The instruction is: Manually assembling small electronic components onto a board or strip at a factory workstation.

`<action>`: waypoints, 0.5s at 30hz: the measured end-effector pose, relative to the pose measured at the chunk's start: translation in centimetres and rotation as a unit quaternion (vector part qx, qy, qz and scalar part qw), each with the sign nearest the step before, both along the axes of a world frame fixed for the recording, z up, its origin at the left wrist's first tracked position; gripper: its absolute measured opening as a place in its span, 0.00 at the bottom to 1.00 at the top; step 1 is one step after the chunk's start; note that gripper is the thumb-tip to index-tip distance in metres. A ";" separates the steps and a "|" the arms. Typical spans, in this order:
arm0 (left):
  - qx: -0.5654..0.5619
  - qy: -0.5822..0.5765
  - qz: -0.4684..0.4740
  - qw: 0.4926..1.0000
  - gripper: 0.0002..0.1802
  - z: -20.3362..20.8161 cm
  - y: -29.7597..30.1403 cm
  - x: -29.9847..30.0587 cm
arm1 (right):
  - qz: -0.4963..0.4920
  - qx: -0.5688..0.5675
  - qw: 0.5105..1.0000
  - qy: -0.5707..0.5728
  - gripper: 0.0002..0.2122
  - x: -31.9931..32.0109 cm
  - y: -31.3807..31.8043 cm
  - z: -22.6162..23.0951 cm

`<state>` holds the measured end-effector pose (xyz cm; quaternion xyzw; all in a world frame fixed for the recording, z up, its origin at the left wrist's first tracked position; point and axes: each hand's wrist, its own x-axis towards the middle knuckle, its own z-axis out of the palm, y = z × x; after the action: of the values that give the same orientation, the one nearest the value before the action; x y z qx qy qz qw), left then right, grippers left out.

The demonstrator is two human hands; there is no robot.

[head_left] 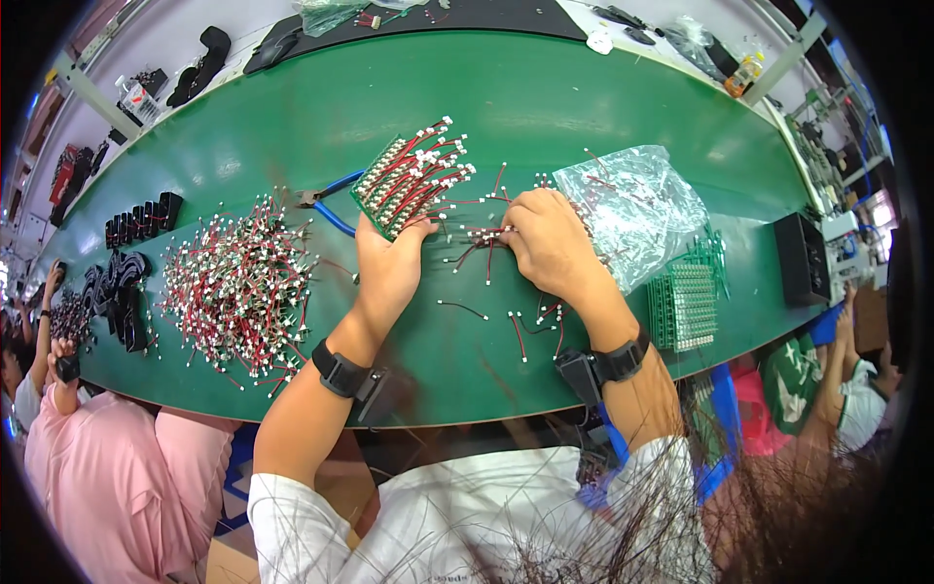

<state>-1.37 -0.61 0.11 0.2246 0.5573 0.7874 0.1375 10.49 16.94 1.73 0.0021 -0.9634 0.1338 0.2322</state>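
My left hand (387, 268) grips the lower end of a green circuit board panel (373, 180), tilted above the table. Rows of red and black connector cables (443, 161) stick out of it, with white plugs at their free ends. To its right my right hand (553, 238) has its fingers closed on a few short red and black connector cables (486, 236), just over the table. Loose cables lie below and beside it, one a single dark cable (462, 309). Blue-handled cutters (336, 202) lie behind the panel, partly hidden by it.
A large heap of connector cables (238, 292) lies at the left on the green table (467, 88). Right of my hands are a clear plastic bag (637, 204), stacked green boards (686, 304) and a black bin (803, 258). Black parts (141, 222) sit far left; a co-worker (107, 467) sits nearby.
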 end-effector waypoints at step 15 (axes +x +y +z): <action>0.019 -0.040 -0.008 0.999 0.13 -0.2 -0.2 -0.4 | -0.034 -0.403 0.907 0.120 0.05 -0.5 0.1 0.5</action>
<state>-1.75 -0.81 -0.13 0.2003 0.5345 0.8050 0.1616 9.97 17.04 2.19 -0.1086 -0.7917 0.5015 0.3315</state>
